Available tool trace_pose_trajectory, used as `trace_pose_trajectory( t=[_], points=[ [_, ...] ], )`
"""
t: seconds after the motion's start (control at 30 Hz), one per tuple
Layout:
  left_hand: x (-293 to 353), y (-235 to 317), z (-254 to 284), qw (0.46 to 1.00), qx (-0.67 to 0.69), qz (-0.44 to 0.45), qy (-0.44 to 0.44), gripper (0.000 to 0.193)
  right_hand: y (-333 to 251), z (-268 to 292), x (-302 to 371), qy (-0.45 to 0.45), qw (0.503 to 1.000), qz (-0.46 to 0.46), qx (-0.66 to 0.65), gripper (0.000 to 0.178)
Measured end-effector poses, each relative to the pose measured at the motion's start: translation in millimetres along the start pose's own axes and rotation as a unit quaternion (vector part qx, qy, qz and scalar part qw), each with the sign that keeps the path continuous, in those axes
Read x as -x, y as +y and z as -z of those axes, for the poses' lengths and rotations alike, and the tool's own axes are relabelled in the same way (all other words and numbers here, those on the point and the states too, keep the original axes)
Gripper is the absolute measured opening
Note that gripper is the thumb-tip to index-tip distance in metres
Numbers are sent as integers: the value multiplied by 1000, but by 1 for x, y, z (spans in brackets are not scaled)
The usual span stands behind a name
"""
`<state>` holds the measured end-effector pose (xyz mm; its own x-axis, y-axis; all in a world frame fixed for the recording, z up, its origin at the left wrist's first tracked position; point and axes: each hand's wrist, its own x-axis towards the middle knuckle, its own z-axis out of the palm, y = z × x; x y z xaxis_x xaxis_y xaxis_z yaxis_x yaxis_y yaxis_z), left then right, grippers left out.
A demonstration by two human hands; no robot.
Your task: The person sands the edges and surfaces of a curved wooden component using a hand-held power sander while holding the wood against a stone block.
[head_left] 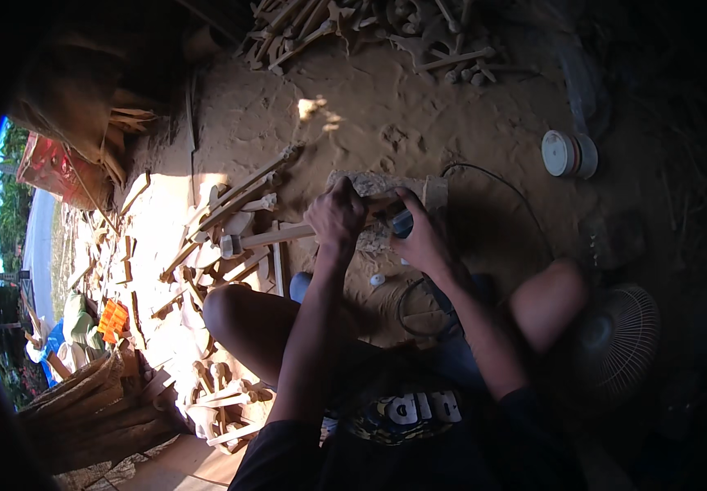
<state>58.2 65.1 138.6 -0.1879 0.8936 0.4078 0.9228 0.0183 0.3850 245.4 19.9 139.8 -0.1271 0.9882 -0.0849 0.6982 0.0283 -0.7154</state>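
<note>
Dark shirt (pixel 484 442) nearest the head camera, I sit on sandy ground (pixel 443 114), left hand (pixel 337 216) clenched round a pale stick (pixel 275 236), its right end over a rough block (pixel 376 182); my right hand (pixel 421 237) curls about a dark, rounded object (pixel 402 222) beside it.

A single wide view looks out from the person's head, facing steeply down and a little forward, so that the left hand (pixel 337 214) and right hand (pixel 421 241) meet close to the middle. The shirt (pixel 402 417) and bent knees (pixel 554 301) lie nearest, on the near side of the grip. Beyond the grip, the ground (pixel 402 114) stretches away to a heap (pixel 304 29), farther off. The lens reaches far sideways, taking in a road (pixel 40 237) well left of the grip and a fan (pixel 627 340) to its near right; dark, curved edges close the view.
</note>
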Motion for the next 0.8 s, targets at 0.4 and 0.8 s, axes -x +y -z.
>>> trace_pose_trajectory(
  t=[0.4,0.8],
  points=[
    [2,0,-1,1000,11,-19,9,15,6,-1,-9,13,999,27,24,88],
    [-4,10,-2,997,-35,63,-21,16,4,-2,-4,13,999,25,-38,82]
  ],
)
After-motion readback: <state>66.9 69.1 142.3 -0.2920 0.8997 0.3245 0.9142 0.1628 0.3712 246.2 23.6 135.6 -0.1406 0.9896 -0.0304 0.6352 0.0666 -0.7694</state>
